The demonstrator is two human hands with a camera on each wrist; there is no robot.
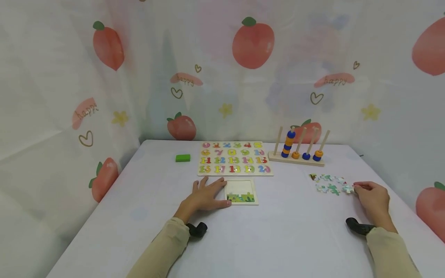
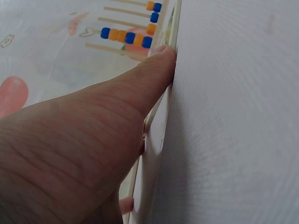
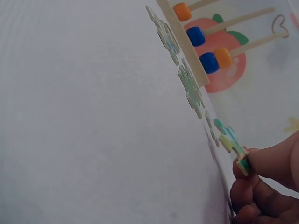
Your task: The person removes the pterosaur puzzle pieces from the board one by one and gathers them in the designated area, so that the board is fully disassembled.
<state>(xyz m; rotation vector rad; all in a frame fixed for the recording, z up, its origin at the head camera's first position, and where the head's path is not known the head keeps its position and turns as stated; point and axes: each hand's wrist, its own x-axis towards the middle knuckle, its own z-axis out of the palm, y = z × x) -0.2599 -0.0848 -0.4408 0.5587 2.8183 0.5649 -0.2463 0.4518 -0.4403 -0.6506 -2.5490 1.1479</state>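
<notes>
My left hand (image 1: 206,195) rests with spread, straight fingers on the left edge of a small square puzzle frame (image 1: 256,193). Green pieces (image 1: 240,198) fill the lower part of that frame; its upper part shows a pale bare base. In the left wrist view the thumb (image 2: 156,65) lies along the frame's edge. Over at the right, my right hand (image 1: 374,199) pinches a jigsaw piece (image 3: 229,137) between thumb and fingers, lifted at an angle off the table. Several loose jigsaw pieces (image 1: 333,189) lie in two rows beside this hand.
Behind the frame lies a number board (image 1: 235,158) with colourful numerals. A green block (image 1: 182,158) sits to its left. At the back right stands a wooden bead stacker (image 1: 295,160) with upright pegs and blue and orange beads. A patterned cloth hangs behind the white table.
</notes>
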